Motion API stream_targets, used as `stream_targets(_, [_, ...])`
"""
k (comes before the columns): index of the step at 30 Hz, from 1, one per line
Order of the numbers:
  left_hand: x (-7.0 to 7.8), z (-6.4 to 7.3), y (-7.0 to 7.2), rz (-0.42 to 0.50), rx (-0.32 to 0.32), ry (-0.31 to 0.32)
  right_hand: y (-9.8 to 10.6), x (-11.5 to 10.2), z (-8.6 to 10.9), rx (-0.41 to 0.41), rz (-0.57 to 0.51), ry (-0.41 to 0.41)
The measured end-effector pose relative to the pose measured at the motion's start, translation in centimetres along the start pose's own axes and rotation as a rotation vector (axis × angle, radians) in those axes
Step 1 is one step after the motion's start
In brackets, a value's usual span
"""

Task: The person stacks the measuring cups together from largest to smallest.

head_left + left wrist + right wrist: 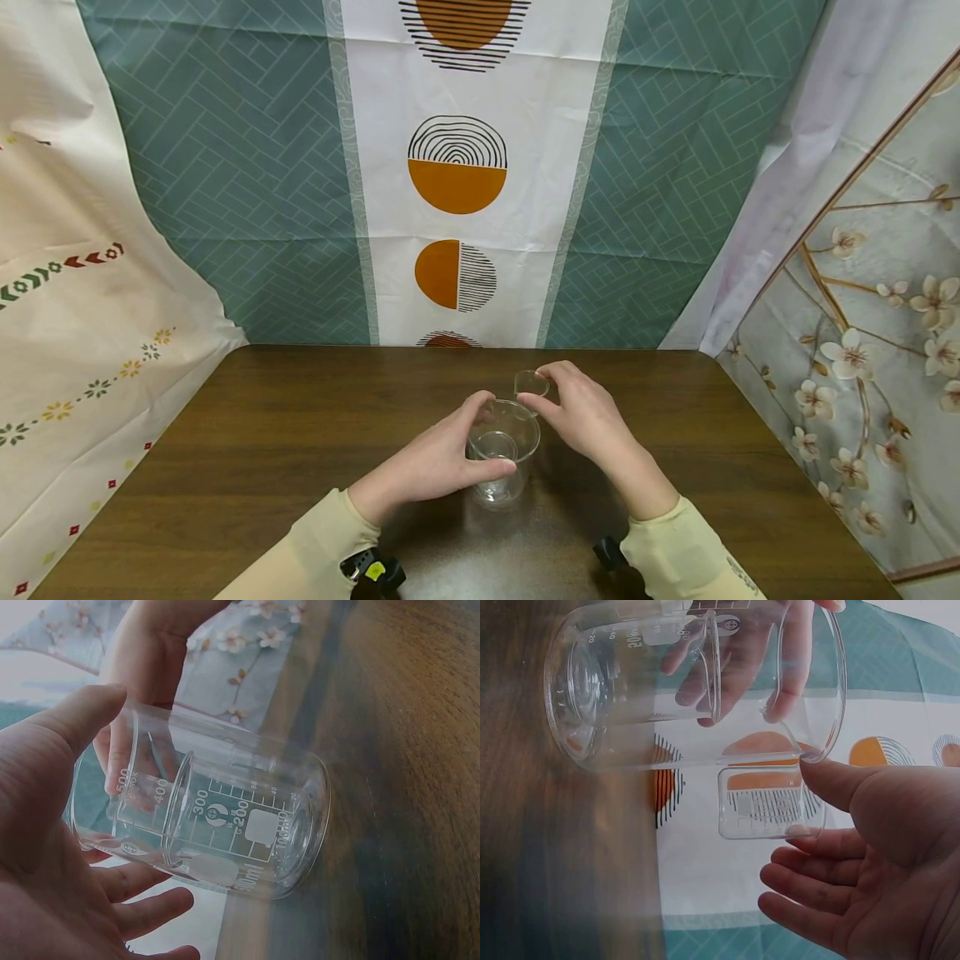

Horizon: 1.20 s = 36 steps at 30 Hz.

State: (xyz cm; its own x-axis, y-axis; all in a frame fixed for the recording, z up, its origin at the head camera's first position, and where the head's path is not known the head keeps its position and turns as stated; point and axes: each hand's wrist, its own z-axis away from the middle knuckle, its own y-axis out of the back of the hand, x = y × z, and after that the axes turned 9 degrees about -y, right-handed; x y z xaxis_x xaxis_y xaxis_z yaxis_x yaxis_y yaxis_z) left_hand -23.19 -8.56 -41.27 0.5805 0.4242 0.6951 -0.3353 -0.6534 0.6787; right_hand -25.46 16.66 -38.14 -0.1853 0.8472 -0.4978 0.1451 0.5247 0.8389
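A large clear glass beaker (pixel 528 458) with white graduations up to 500 stands upright on the table, and a smaller beaker (pixel 180 817) sits inside it. My left hand (pixel 442 454) holds the large beaker near its rim, thumb on the near side and fingers on the far side. To the right, my right hand (pixel 585 417) pinches a third, small glass beaker (pixel 769 806) between thumb and fingers. That small beaker is off the table, just beside the large beaker's rim. From the right wrist view, its base points toward the tabletop.
Underneath is a brown wooden table (pixel 225 467). Behind its far edge hangs a green and white curtain (pixel 465 217) with orange circles. A cream patterned cloth (pixel 90 333) hangs on the left, and a flowered panel (pixel 862 400) stands on the right.
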Motion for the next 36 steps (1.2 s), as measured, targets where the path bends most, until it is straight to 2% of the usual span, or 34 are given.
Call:
stream_targets(18, [0.2, 0.1, 0.1, 0.003, -0.008, 0.023, 0.8, -0.8, 0.6, 0.026, 0.023, 0.02])
stream_targets(36, [0.1, 0.0, 0.0, 0.011, 0.0, 0.011, 2.2, -1.1, 1.1, 0.065, 0.008, 0.036])
